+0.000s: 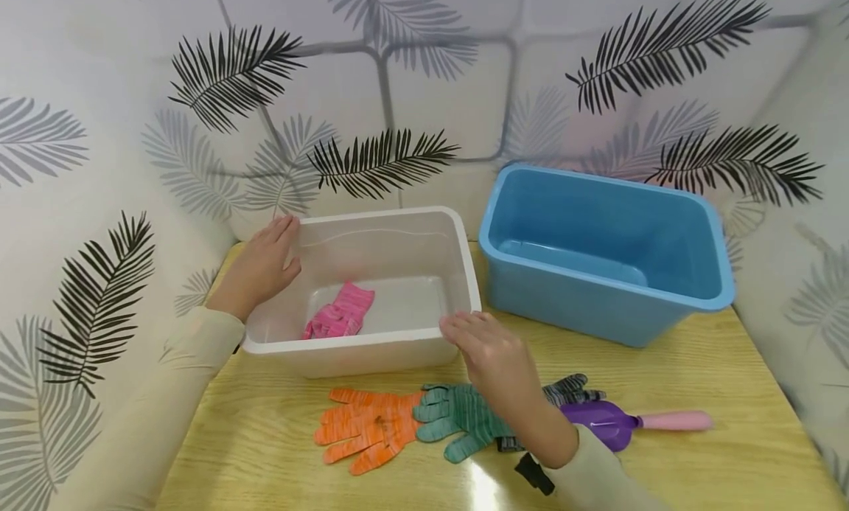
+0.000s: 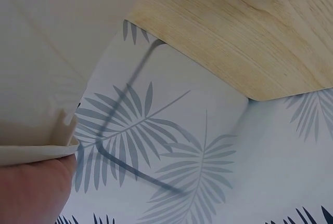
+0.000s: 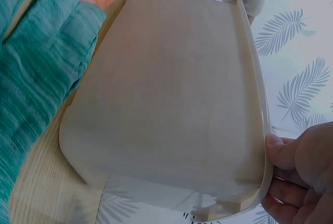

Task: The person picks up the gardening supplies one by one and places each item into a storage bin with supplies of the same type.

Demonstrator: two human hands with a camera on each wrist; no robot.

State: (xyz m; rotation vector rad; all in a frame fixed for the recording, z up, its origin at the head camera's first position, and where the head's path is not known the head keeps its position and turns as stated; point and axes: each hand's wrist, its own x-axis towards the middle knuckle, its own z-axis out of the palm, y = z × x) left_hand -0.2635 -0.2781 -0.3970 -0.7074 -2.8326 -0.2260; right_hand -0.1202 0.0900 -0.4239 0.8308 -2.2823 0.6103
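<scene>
A white plastic bin [image 1: 371,357] stands on the wooden table with a crumpled pink knit glove [image 1: 341,312] inside, towards its left. My left hand [image 1: 261,264] grips the bin's rim at the left end, near the back corner. At the front right corner, my right hand [image 1: 494,352] holds the same rim, its thumb and fingers on either side in the right wrist view. Beneath the right forearm lies a green glove [image 1: 467,415], overlapping an orange glove [image 1: 371,426]. Partly hidden behind that forearm is a black-and-grey glove [image 1: 573,389].
A blue bin [image 1: 570,301] stands at the back right, close to the white one. A purple scoop [image 1: 606,422] with a pink handle lies in front of it, partly covered by the dark glove. Leaf-patterned fabric [image 1: 444,91] hangs behind and beside the table.
</scene>
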